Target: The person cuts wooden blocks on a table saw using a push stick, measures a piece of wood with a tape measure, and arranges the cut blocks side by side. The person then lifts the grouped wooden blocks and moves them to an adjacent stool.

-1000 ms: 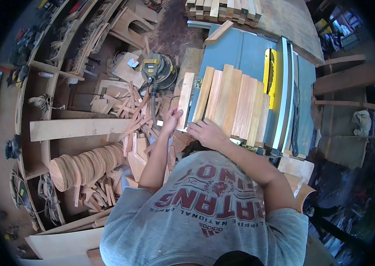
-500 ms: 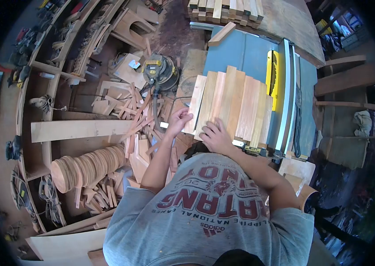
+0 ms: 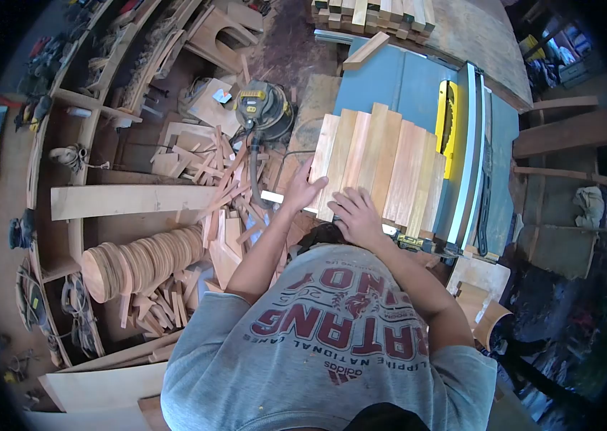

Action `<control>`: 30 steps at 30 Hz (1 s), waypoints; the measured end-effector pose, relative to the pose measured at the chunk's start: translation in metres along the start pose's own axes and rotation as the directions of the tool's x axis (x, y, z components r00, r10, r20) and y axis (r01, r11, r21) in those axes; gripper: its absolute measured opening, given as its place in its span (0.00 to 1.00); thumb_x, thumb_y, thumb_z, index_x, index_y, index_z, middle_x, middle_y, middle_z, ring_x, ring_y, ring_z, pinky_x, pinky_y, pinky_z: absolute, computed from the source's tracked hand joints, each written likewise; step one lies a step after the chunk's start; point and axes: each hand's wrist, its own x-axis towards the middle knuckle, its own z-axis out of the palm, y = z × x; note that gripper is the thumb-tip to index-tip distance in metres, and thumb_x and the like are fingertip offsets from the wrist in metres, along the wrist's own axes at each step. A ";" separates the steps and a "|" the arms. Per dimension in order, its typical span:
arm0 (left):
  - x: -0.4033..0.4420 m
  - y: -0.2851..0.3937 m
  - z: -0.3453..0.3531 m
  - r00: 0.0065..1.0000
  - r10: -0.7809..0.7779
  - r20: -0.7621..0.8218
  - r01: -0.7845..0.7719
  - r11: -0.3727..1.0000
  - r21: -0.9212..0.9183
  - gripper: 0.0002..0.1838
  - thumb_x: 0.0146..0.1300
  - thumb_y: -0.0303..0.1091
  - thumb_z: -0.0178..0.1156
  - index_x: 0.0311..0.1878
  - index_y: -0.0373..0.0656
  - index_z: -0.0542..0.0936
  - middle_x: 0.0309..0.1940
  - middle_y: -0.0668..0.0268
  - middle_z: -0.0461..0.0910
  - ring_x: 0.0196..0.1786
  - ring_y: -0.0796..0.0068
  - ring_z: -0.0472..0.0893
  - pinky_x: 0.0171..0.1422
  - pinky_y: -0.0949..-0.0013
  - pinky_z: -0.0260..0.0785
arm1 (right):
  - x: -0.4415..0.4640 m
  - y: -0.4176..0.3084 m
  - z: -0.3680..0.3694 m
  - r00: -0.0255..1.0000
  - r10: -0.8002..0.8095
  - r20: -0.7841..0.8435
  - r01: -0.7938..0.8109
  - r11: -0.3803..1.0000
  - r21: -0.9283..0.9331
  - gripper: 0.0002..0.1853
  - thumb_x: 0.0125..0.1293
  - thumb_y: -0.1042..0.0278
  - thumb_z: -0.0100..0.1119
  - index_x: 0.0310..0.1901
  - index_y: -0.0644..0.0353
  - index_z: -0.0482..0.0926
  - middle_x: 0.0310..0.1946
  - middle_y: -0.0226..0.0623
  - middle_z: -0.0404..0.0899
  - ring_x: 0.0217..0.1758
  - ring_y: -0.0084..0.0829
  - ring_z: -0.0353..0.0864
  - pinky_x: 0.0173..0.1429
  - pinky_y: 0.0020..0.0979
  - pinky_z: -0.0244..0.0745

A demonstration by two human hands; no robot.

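Note:
Several wooden strips [image 3: 375, 154] lie side by side on the blue table saw top [image 3: 368, 82], their far ends uneven. My left hand [image 3: 305, 188] is at the near left of this row. Its thumb rests over the leftmost wooden strip [image 3: 325, 154] and its fingers run along the outer edge. Flat across the near ends of the middle strips lies my right hand [image 3: 358, 217], fingers spread and holding nothing. To the right of the row stands the saw's yellow guard [image 3: 448, 122], beside the long metal fence [image 3: 467, 151].
A loose wood block [image 3: 366, 51] lies at the saw's far left corner, with stacked strips [image 3: 389, 16] behind. A shop vacuum [image 3: 264, 108] and offcuts [image 3: 210, 161] cover the floor at left. Round wooden discs [image 3: 145, 262] lean in a row by the shelving [image 3: 81, 154].
The leftmost strip has closed up against its neighbour; the dark gap between them is gone. My left hand has changed from a pinch to fingers along the edge. The view has shifted slightly.

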 end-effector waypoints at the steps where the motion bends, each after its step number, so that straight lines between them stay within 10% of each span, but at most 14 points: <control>1: -0.002 0.002 0.002 1.000 -0.004 -0.001 0.004 1.000 -0.001 0.43 0.65 0.43 0.71 0.80 0.39 0.66 0.65 0.46 0.79 0.66 0.48 0.80 0.73 0.54 0.69 | -0.001 0.000 -0.002 1.000 0.003 -0.022 -0.004 0.999 -0.048 0.27 0.53 0.66 0.73 0.58 0.53 0.83 0.64 0.41 0.77 0.73 0.48 0.71 0.79 0.58 0.62; 30: -0.006 0.001 -0.020 0.988 -0.052 0.143 0.111 0.890 -0.442 0.47 0.63 0.30 0.75 0.81 0.35 0.61 0.70 0.56 0.77 0.71 0.68 0.76 0.77 0.65 0.65 | 0.015 -0.002 0.011 0.978 -0.144 -0.152 0.120 0.980 -0.156 0.15 0.56 0.68 0.67 0.47 0.58 0.83 0.50 0.35 0.82 0.58 0.38 0.81 0.60 0.37 0.82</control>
